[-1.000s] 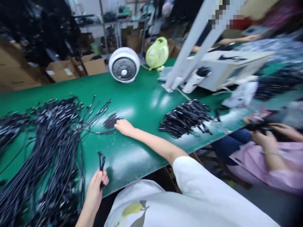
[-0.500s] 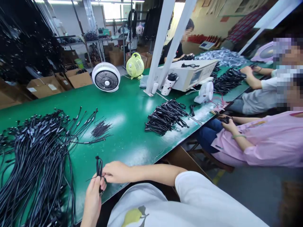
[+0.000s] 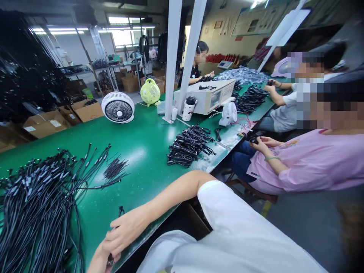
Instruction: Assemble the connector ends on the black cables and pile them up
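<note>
A folded black cable (image 3: 121, 211) stands up between my hands at the table's near edge; its top loop and its lower end show, the middle is covered. My left hand (image 3: 100, 253) is closed round the lower part of this cable, largely hidden behind the other hand. Over it lies my right hand (image 3: 126, 228), fingers curled in against the cable and the left hand. Whether a thin tie is between the right fingers is hidden. Left of the hands spreads a heap of long black cables (image 3: 36, 212). A small pile of thin black ties (image 3: 115, 168) lies beyond my hands.
A pile of folded cables (image 3: 190, 146) lies right of centre on the green table (image 3: 142, 140). Behind it stand a white post (image 3: 172, 68), a bottle (image 3: 189, 109), a boxy device (image 3: 210, 93) and fans (image 3: 118, 107). A co-worker in pink (image 3: 307, 163) sits at right.
My right hand has moved from beside the cable to over it and my left hand, covering most of both. Its elbow has risen. The camera view has shifted.
</note>
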Demonstrator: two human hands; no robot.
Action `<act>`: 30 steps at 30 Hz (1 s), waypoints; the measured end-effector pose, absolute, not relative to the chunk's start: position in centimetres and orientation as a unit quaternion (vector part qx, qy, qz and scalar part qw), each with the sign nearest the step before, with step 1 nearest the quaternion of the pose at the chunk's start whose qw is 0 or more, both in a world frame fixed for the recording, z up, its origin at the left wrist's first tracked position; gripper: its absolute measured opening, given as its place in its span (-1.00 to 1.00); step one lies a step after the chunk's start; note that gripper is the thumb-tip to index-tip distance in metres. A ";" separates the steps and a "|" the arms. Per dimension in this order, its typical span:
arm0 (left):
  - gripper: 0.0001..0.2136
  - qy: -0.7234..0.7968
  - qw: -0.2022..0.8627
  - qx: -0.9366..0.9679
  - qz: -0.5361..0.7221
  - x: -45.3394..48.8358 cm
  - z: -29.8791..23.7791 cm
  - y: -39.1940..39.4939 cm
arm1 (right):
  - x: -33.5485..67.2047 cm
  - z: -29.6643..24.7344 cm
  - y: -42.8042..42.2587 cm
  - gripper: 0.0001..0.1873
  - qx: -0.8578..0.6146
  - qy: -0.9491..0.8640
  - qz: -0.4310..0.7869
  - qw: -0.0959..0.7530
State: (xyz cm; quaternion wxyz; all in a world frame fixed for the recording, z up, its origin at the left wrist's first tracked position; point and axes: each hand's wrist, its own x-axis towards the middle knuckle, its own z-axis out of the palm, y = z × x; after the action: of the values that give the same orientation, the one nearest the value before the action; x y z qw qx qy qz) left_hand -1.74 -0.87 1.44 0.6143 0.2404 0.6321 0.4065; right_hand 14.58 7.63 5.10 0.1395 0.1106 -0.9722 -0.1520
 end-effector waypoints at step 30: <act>-0.66 0.641 0.482 0.305 0.514 -1.8 2.8 1.8 | 13.4 4.1 8.7 -0.71 -0.413 -0.844 0.321 0.124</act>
State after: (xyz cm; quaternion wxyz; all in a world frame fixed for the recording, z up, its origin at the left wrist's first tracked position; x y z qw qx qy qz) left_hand -1.84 1.81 2.76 0.4816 0.3051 0.6410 0.5139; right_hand 13.43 8.74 4.14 0.1236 -0.4127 -0.8436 0.3206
